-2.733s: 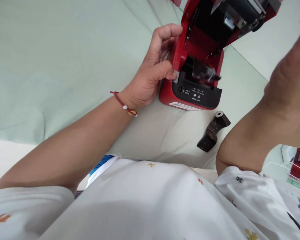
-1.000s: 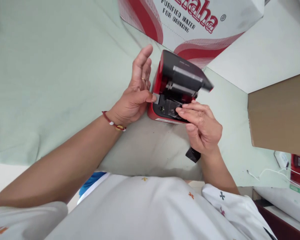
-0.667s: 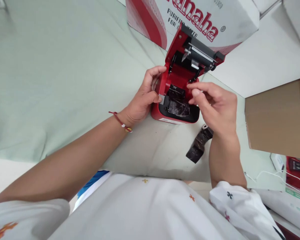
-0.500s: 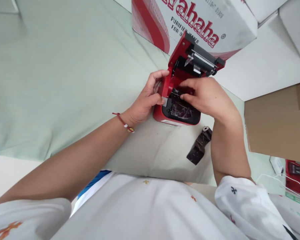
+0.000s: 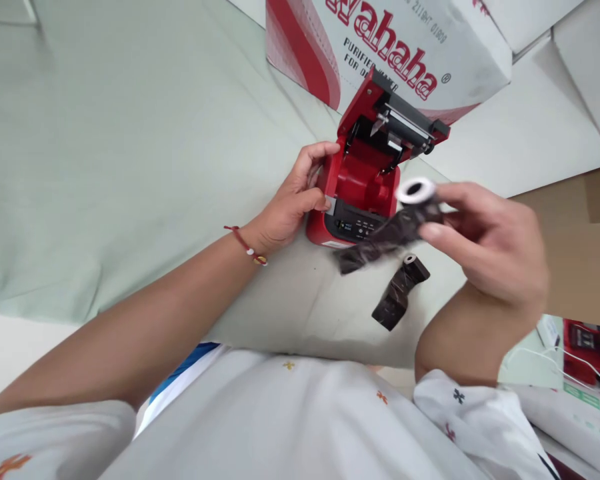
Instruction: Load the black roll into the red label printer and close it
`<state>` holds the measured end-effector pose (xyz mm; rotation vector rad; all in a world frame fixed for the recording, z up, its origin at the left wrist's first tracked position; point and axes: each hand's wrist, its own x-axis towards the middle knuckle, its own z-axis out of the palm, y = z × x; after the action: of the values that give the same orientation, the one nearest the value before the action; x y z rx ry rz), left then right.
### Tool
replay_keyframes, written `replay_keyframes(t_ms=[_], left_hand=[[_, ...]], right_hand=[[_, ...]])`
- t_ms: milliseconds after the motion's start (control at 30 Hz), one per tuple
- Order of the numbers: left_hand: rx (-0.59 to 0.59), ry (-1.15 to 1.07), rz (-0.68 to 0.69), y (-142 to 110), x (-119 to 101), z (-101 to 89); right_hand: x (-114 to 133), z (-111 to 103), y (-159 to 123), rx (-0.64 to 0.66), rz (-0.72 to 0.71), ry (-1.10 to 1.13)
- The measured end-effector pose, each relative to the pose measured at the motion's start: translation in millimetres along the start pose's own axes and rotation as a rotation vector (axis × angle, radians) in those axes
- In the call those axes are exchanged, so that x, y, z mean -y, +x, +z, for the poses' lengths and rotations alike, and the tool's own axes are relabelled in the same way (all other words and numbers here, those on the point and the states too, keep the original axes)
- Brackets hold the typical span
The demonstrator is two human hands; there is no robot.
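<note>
A small red and black label printer [image 5: 363, 180] stands on the cloth with its lid [image 5: 395, 117] raised, showing the roller and the bare red bay inside. My left hand [image 5: 300, 197] grips the printer's left side, thumb on the grey tab and fingers at the back edge. Between the thumb and fingers of my right hand [image 5: 485, 243] is a black label roll [image 5: 405, 227] with a white core, held to the right of the printer. Its loose strip trails left past the printer's front. A second, smaller black label roll [image 5: 403, 290] lies on the cloth below it.
Behind the printer stands a white and red water carton [image 5: 405, 47], close to the raised lid. White boxes [image 5: 525, 133] and a brown cardboard box [image 5: 575, 260] flank the right side. A white cable [image 5: 587, 353] and a red package [image 5: 593, 353] lie at the far right.
My right hand has lifted the black label roll out of the printer's bay and moved it right. The lid swung from partly lowered to raised a moment earlier. My left hand stays on the printer.
</note>
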<state>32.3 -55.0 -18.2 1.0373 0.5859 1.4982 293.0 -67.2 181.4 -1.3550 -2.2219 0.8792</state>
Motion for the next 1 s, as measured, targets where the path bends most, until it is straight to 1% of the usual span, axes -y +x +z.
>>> replay_keyframes(t_ms=[67, 100, 167, 233, 300, 333, 400, 467, 533, 567, 700, 800, 833, 867, 1000], left_hand=[[-0.004, 0.003, 0.007, 1, 1, -0.9], [-0.004, 0.002, 0.006, 1, 1, -1.4], [-0.004, -0.004, -0.003, 1, 1, -2.4], [-0.008, -0.011, -0.014, 1, 0, -3.4], [-0.012, -0.012, -0.021, 0, -2, -4.5], [-0.013, -0.008, -0.021, 0, -2, -5.0], [-0.011, 0.004, -0.019, 0, -3, -6.2], [-0.009, 0.014, -0.015, 0, -3, -7.3], [-0.008, 0.019, -0.016, 1, -2, -8.1], [-0.006, 0.018, -0.019, 1, -2, -8.3], [0.002, -0.001, -0.019, 1, -1, -8.1], [0.009, -0.019, -0.014, 1, -1, -7.2], [0.011, -0.023, -0.013, 1, 0, -6.8], [0.010, -0.027, -0.011, 1, 0, -6.4], [0.003, -0.035, 0.000, 2, 0, -4.4]], right_hand=[[-16, -15, -33, -0.083, 0.001, 0.266], [-26, -17, -46, -0.081, 0.053, 0.312], [-46, -10, -65, -0.034, 0.206, 0.281], [-60, 9, -74, 0.064, 0.348, 0.172], [-68, 30, -78, 0.143, 0.406, 0.087], [-70, 39, -80, 0.157, 0.410, 0.057], [-74, 47, -85, 0.106, 0.409, 0.011], [-79, 46, -91, -0.019, 0.438, -0.046], [-86, 39, -97, -0.144, 0.472, -0.122], [-90, 36, -99, -0.175, 0.483, -0.158], [-98, 32, -100, -0.195, 0.510, -0.262], [-101, 32, -98, -0.304, 0.549, -0.319], [-103, 32, -98, -0.311, 0.572, -0.341], [-105, 31, -98, -0.290, 0.602, -0.366], [-111, 25, -99, -0.145, 0.696, -0.433]])
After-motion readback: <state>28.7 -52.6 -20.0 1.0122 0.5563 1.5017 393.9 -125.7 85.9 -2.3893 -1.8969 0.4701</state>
